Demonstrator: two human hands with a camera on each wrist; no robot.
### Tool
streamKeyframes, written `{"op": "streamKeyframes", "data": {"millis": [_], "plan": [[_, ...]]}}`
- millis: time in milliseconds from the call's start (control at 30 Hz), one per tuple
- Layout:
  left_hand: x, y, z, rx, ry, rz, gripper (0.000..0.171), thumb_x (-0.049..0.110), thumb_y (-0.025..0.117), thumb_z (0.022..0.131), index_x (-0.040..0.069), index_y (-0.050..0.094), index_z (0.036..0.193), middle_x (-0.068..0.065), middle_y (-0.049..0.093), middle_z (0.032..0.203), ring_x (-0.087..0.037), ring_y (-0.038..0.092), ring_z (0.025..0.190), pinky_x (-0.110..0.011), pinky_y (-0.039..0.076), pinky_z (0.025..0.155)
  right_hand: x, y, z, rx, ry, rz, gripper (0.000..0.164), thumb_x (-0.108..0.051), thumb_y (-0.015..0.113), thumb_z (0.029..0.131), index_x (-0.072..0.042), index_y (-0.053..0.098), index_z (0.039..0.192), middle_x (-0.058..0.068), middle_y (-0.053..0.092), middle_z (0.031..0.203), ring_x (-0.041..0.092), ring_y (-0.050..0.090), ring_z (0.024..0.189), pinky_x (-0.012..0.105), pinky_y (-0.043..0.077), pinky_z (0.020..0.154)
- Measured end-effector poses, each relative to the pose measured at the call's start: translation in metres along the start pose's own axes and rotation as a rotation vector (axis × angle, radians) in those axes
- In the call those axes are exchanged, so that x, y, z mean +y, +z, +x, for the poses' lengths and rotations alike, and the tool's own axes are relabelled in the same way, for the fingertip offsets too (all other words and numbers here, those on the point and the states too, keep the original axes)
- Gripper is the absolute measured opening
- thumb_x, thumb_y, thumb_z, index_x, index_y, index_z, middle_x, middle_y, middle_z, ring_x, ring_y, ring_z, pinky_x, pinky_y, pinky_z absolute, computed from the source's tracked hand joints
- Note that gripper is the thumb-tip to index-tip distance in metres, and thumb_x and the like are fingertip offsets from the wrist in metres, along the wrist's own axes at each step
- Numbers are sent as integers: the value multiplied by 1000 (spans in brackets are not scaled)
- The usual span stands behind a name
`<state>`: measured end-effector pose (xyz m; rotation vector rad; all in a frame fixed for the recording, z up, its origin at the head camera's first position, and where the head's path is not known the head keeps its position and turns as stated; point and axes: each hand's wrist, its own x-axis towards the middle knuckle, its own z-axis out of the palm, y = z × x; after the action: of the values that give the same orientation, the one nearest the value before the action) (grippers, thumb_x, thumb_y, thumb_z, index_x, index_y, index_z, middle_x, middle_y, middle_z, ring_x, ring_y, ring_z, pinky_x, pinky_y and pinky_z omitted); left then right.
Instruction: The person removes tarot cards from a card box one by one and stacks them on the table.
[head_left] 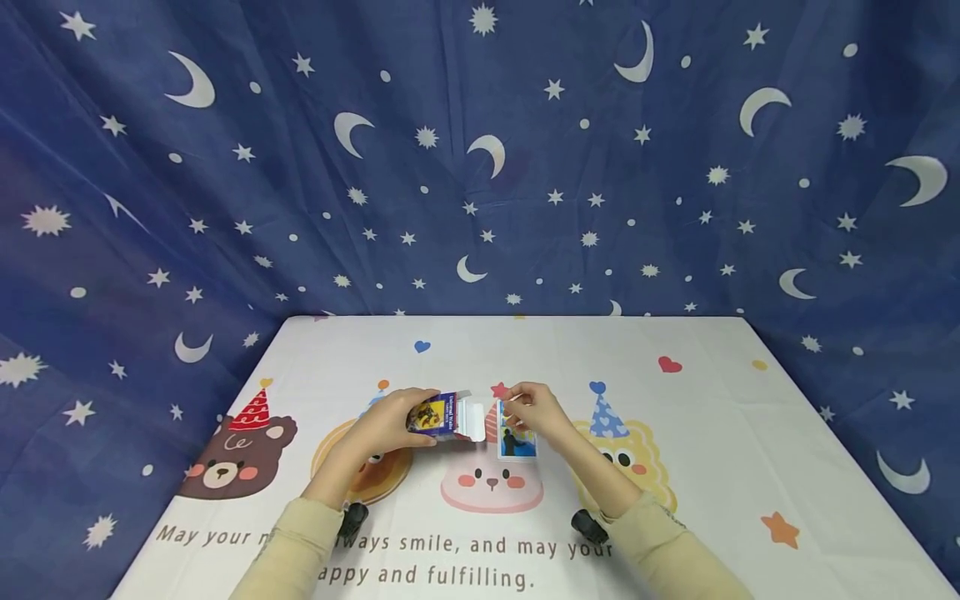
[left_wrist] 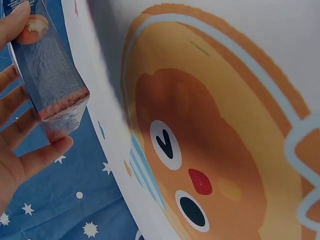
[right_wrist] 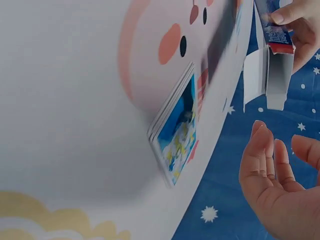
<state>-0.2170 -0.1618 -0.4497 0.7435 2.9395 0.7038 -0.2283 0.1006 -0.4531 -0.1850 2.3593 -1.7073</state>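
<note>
My left hand [head_left: 384,423] holds a small dark blue printed card box [head_left: 451,408], its thumb on one side and fingers on the other. White flaps [right_wrist: 255,80] stand open at the box's end facing my right hand. A stack of picture cards [head_left: 517,445] lies on the tablecloth just right of the box, its top card showing blue with yellow and white. Over the far end of that stack is my right hand [head_left: 542,412]; in the right wrist view its fingers are loosely bent, apart from the cards and with nothing between them.
The white tablecloth [head_left: 720,467] carries printed cartoon animals, hearts and lettering. A dark blue curtain [head_left: 525,192] with moons and stars hangs behind and beside the table. Black wrist devices [head_left: 589,527] sit below both forearms.
</note>
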Motion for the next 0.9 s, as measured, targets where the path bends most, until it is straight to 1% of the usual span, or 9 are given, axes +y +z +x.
{"op": "streamKeyframes", "data": {"millis": [67,167,267,333,400,567,633,900], "plan": [[0,0,1,-8,-5,4,75,30,83,70,6,51,134,-14,58,131,-30,54,120,-47,44,103,-1,3,2,-13,-8,16,19,-1,57,87,11,59,102,22,64,82,16,61,61,31,59,61],[0,1,4,-19,-13,0,75,30,82,71,7,50,135,-13,57,132,-29,54,121,-46,43,104,-1,6,5,-15,-12,23,19,-1,59,85,10,60,100,23,64,83,21,62,62,31,59,60],[0,0,6,-16,4,7,75,29,82,71,6,50,135,-13,58,131,-28,55,119,-46,44,103,-2,10,8,5,6,32,17,-2,62,85,7,61,99,19,63,80,29,64,65,36,59,63],[0,0,7,-12,8,3,74,28,82,71,6,51,134,-13,58,130,-28,55,118,-45,45,103,-2,12,10,24,28,40,15,-3,63,85,5,61,98,14,62,78,30,65,67,38,60,65],[-1,-1,7,-9,6,8,73,27,82,71,7,51,134,-12,58,130,-28,55,117,-45,45,102,-2,15,12,31,37,51,16,-4,64,85,5,61,98,11,62,77,28,65,66,38,60,66],[0,0,7,-15,4,21,73,27,82,71,8,52,134,-11,59,129,-27,56,116,-44,45,102,-1,21,13,34,62,63,16,-6,64,86,5,61,98,7,60,75,15,59,58,30,59,63],[0,0,7,-19,6,16,73,27,82,71,7,52,134,-12,59,129,-27,56,116,-45,45,102,-1,23,14,30,72,61,17,-6,64,86,5,61,98,6,60,74,12,58,56,29,59,61],[5,-1,13,-19,-1,-5,73,23,82,70,9,51,135,-10,58,131,-28,54,119,-45,44,103,-1,27,18,20,91,91,21,-4,66,85,6,58,100,5,58,71,10,58,53,30,59,60]]}}
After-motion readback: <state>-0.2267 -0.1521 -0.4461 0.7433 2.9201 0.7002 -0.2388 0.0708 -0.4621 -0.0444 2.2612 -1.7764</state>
